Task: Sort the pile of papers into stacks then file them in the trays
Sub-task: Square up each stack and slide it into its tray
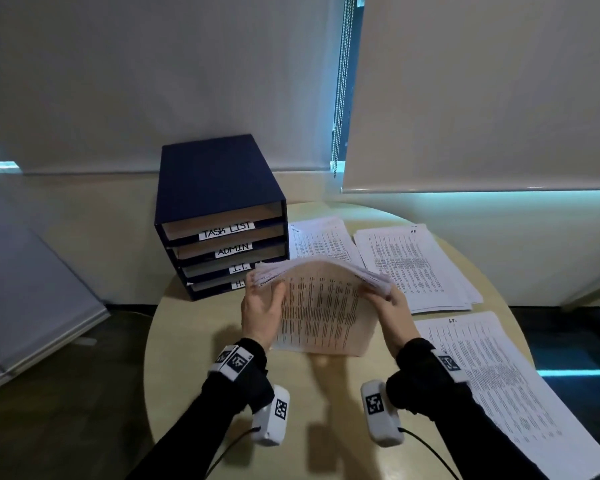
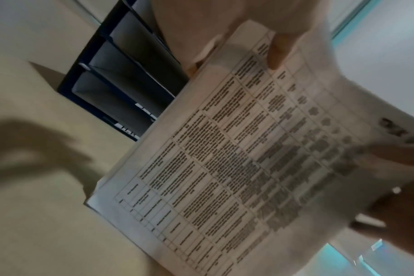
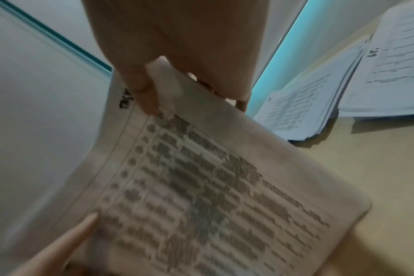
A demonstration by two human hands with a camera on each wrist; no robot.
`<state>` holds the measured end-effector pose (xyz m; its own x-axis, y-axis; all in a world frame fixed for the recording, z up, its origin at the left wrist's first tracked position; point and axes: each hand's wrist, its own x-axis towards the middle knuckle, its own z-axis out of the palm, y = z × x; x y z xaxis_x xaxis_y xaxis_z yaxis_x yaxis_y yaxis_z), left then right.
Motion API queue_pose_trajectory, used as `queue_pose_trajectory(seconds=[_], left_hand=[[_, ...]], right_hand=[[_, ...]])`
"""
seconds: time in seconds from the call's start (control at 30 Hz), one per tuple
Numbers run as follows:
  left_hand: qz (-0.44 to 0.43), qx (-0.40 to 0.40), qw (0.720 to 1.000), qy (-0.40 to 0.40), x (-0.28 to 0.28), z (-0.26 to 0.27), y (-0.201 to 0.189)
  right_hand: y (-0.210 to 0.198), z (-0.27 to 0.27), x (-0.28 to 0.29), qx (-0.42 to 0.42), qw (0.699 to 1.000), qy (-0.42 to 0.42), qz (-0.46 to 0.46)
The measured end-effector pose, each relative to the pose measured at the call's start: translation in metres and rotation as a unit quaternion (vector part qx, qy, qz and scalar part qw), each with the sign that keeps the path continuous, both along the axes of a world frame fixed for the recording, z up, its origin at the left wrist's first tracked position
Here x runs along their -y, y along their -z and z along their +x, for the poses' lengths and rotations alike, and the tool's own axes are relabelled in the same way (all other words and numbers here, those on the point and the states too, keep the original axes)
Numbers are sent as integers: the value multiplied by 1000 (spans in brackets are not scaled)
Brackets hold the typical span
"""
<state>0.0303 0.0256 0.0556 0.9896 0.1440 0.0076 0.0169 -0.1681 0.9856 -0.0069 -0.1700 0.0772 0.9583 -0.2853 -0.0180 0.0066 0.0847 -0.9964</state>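
Both hands grip one stack [image 1: 321, 306] upright above the table [image 1: 187, 341]: left hand [image 1: 258, 308] on its left edge, right hand [image 1: 394, 311] on its right. Trays [image 1: 222, 216] stand just beyond, far left, openings facing near; the left hand is nearer.

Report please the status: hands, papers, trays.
Both hands, left and right, hold paper stack upright on table. File trays just behind. Path unobstructed.
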Motion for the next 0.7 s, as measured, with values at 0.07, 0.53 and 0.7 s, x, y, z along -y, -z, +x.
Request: queue_pose_trajectory(seconds=[0.07,0.53,0.7], left_hand=[[15,11,1000,-1,9,-1,-3],[33,-40,998,-28,-3,-3,24],[115,35,989,83,-4,0,-2]], right_hand=[[-3,-2,-8,21,1000,-14,-14],[0,-2,-13,23,983,24,-179],[-36,5,15,60,873,75,-478]])
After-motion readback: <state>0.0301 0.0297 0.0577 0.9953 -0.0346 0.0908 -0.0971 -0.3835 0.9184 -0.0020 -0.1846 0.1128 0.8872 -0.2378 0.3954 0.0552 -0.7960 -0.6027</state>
